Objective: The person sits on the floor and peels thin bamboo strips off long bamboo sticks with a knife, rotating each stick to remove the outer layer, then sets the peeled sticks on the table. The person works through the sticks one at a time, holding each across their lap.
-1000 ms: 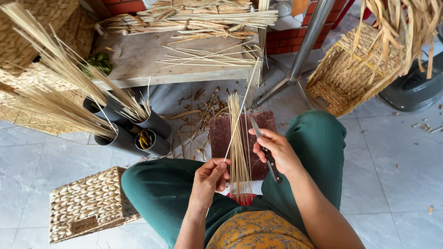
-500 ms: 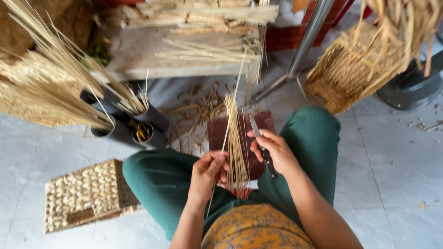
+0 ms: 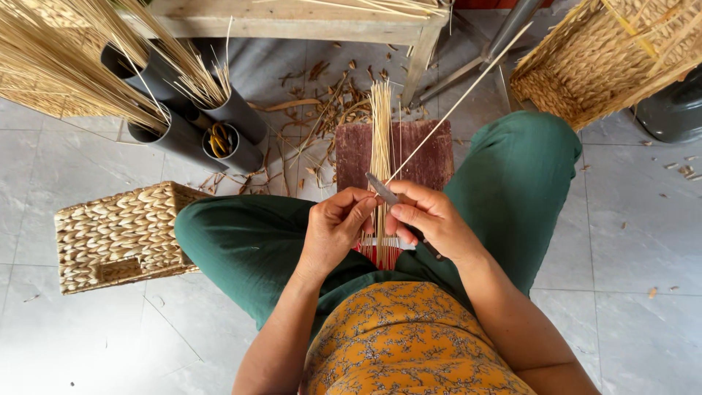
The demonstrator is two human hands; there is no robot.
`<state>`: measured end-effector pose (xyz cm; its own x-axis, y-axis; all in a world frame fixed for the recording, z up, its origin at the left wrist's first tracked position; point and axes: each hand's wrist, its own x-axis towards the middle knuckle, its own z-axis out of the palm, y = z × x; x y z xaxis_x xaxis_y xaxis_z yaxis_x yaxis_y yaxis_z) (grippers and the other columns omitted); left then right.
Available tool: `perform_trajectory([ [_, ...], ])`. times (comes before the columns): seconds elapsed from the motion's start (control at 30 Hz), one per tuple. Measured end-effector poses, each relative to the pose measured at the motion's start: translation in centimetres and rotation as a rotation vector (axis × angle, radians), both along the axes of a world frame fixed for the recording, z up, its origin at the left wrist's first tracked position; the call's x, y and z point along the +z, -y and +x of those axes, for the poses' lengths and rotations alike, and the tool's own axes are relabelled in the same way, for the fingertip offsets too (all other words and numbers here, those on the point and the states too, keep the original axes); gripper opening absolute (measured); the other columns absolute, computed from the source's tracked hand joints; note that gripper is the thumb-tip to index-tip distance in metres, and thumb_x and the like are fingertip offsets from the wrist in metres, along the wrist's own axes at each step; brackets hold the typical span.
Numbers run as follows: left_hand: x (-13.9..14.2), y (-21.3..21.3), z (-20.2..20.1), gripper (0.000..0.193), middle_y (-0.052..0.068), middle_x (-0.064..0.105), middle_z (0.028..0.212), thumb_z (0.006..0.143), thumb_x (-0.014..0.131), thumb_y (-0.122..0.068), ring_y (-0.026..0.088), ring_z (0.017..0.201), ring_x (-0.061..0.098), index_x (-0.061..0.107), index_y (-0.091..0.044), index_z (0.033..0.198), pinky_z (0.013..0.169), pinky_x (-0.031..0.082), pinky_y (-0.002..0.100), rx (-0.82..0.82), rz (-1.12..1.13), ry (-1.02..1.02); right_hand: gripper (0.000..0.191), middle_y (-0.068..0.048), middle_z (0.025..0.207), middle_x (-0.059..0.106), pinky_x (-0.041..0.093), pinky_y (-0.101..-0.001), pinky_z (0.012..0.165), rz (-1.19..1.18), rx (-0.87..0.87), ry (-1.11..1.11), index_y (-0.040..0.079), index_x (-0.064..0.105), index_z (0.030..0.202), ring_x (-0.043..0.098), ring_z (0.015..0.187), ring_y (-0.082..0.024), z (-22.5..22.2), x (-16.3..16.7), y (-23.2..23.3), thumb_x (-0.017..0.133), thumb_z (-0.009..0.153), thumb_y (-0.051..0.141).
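Thin stick (image 3: 457,106) slanted far and right from both hands; the left hand (image 3: 333,230) pinched its near end, the right hand (image 3: 431,219) gripped a small knife (image 3: 384,189) against it.

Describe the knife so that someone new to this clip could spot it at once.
Start at the dark red wooden board between the seated person's green-trousered knees. Just below it, the right hand grips the knife. Its short grey metal blade is flat, unlike the pale round sticks nearby.
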<state>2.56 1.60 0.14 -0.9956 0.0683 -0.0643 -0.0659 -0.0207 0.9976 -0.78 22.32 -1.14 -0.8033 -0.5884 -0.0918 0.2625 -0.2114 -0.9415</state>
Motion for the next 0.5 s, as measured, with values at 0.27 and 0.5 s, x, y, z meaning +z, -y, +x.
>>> perform_trajectory([
  [0.27, 1.3, 2.8, 0.2, 0.012, -0.001, 0.063, 0.071, 0.101, 0.066, -0.007, 0.003, 0.062, 0.055, 0.075, 0.001, 0.102, 0.056, 0.046, 0.02, -0.105, -0.028, -0.07, 0.042, -0.009, 0.076, 0.061, 0.039, -0.0221, 0.05, -0.103, -0.194, 0.099, 0.003, 0.055, 0.144, 0.047, 0.056, -0.009, -0.8, 1.1, -1.8, 0.056, 0.102, 0.007],
  [0.5, 2.7, 7.5, 0.6, 0.014, -0.002, 0.067, 0.07, 0.099, 0.065, -0.008, 0.002, 0.056, 0.053, 0.077, -0.002, 0.101, 0.05, 0.043, 0.02, -0.152, -0.149, 0.041, 0.046, -0.007, 0.077, 0.056, 0.037, -0.0254, 0.049, -0.15, -0.46, 0.017, 0.006, 0.053, 0.15, 0.045, 0.056, -0.01, -2.9, 1.2, -6.9, 0.055, 0.105, 0.01],
])
